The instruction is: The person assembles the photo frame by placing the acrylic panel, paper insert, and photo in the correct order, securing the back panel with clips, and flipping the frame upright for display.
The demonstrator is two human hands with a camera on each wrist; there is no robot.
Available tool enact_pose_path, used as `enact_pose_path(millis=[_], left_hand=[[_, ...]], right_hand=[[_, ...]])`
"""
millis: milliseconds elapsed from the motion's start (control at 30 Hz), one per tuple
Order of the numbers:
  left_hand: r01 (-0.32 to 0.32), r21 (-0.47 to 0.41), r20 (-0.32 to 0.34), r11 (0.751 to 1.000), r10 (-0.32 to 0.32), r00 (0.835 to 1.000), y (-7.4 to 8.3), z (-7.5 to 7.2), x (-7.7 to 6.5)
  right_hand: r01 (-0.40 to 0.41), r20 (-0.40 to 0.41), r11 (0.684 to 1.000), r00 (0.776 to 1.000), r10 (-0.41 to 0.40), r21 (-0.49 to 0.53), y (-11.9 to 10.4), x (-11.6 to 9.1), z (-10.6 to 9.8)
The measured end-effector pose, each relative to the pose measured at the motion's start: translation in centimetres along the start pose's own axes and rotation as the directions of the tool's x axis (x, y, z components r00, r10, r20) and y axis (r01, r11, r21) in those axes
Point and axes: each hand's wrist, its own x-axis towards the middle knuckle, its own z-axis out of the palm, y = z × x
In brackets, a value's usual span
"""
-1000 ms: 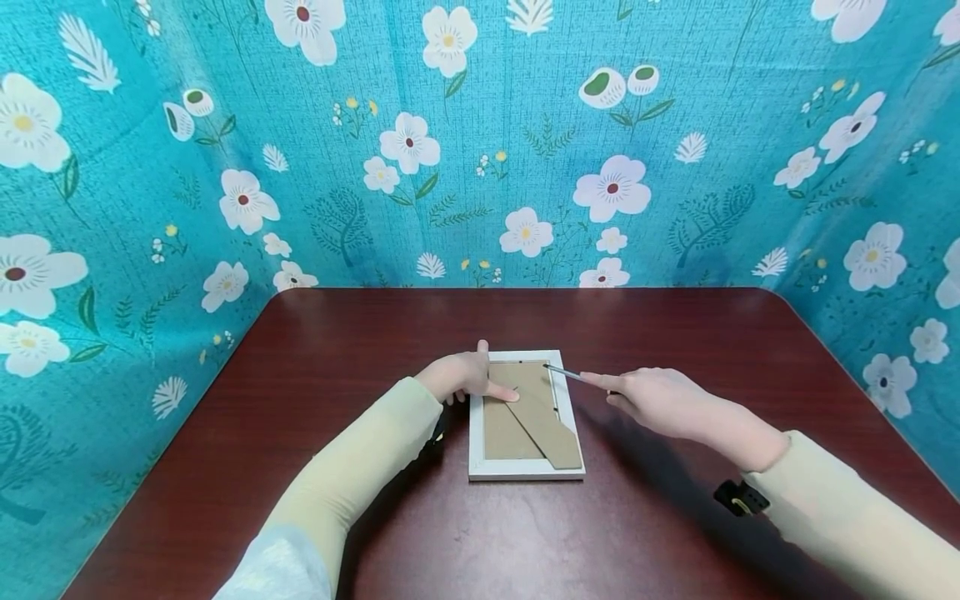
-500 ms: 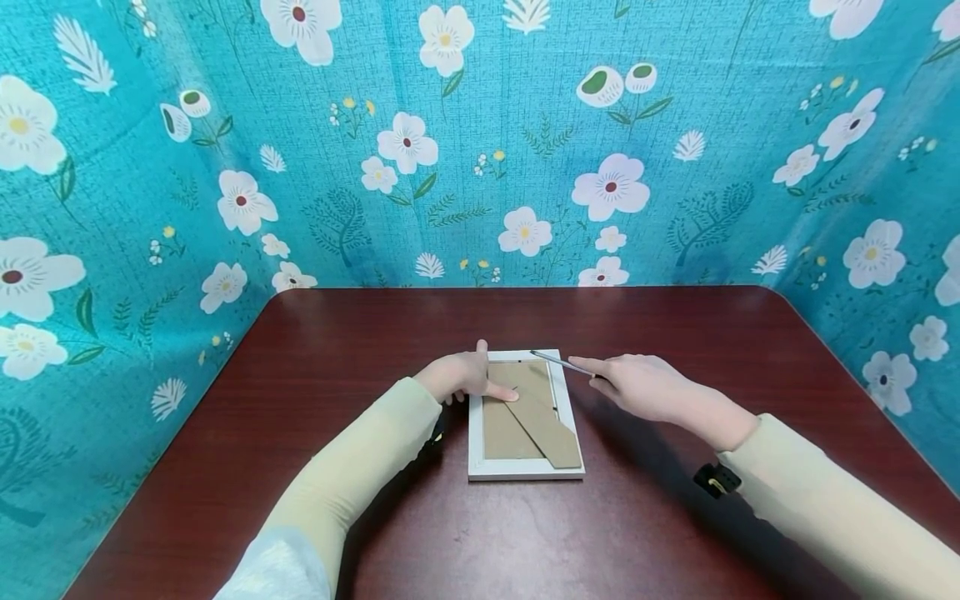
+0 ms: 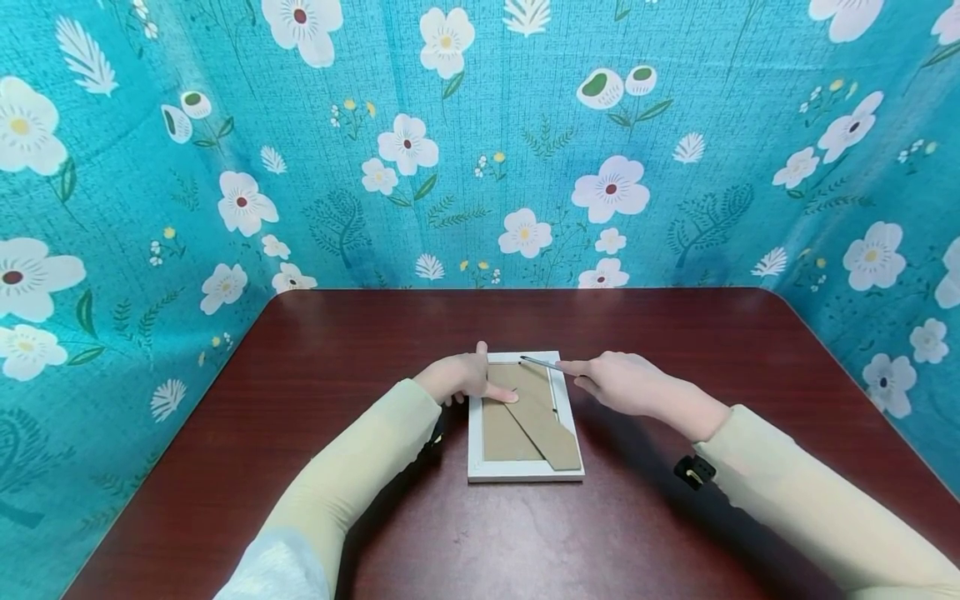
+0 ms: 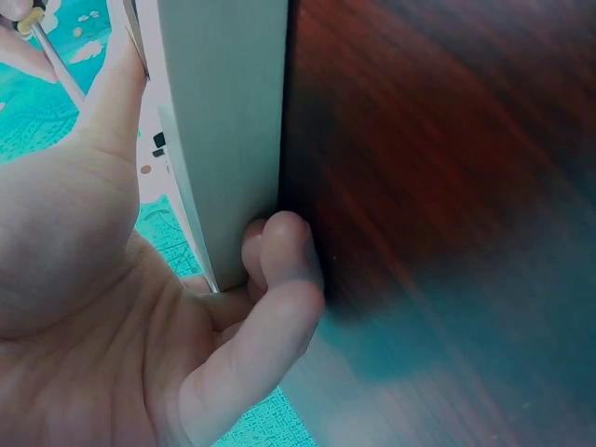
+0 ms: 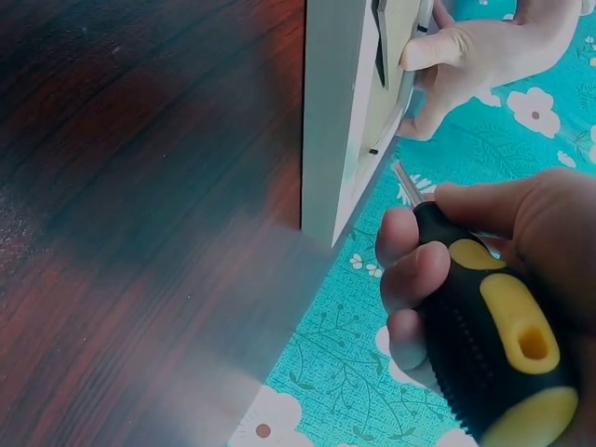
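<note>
A white picture frame (image 3: pixel 476 433) lies face down, its brown backboard (image 3: pixel 504 437) and slanted stand flap (image 3: pixel 546 425) facing up. At its left side my left hand (image 3: pixel 468 375) grips the frame, thumb on the backing and curled fingers (image 4: pixel 289 251) against the side edge. My right hand (image 3: pixel 626 383) holds a screwdriver (image 3: pixel 542 363) by its black and yellow handle (image 5: pixel 494 326). The metal shaft points left over the frame's top edge, near a small dark tab (image 5: pixel 373 151). Whether the tip touches the tab cannot be made out.
The frame lies on a dark red-brown wooden table (image 3: pixel 375 333). A teal flowered cloth (image 3: pixel 480 167) hangs behind it and along both sides. Dark wrist straps (image 3: pixel 694 472) sit at the sleeves.
My right hand has moved left with the screwdriver, its tip passing from the frame's upper right corner to the middle of the top edge. The left hand and the frame stayed put.
</note>
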Motion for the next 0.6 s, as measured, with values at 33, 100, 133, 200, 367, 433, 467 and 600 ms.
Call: enact_pose_path(millis=[33, 100, 133, 200, 367, 433, 467, 600], left_hand=[[0.003, 0.002, 0.000, 1.000, -0.003, 1.000, 0.02, 0.01, -0.01], [0.004, 0.010, -0.003, 1.000, -0.004, 1.000, 0.07, 0.00, -0.02], [0.004, 0.016, -0.004, 1.000, -0.004, 1.000, 0.08, -0.02, -0.03], [0.002, 0.023, -0.007, 1.000, -0.002, 1.000, 0.09, -0.05, -0.03], [-0.001, 0.019, -0.004, 1.000, 0.001, 1.000, 0.03, 0.00, 0.01], [0.000, 0.016, -0.001, 1.000, 0.000, 1.000, 0.02, 0.02, -0.02], [0.001, 0.013, 0.000, 1.000, -0.001, 1.000, 0.03, 0.02, -0.06], [0.009, 0.016, 0.001, 1.000, -0.009, 1.000, 0.20, -0.05, -0.23]], right_hand=[[-0.002, 0.007, 1.000, 1.000, 0.002, -0.001, -0.02, 0.07, 0.04], [-0.006, 0.019, 1.000, 1.000, 0.006, -0.005, -0.06, 0.17, 0.10], [-0.008, 0.024, 1.000, 1.000, 0.008, -0.008, -0.09, 0.22, 0.12], [-0.011, 0.028, 1.000, 1.000, 0.012, -0.011, -0.15, 0.29, 0.14], [-0.012, 0.037, 1.000, 0.999, 0.012, -0.019, -0.22, 0.49, 0.28], [-0.013, 0.043, 1.000, 0.999, 0.014, -0.020, -0.24, 0.55, 0.33], [-0.014, 0.046, 1.000, 0.999, 0.015, -0.019, -0.26, 0.57, 0.34], [-0.029, 0.065, 1.000, 0.997, 0.030, -0.006, -0.41, 0.64, 0.19]])
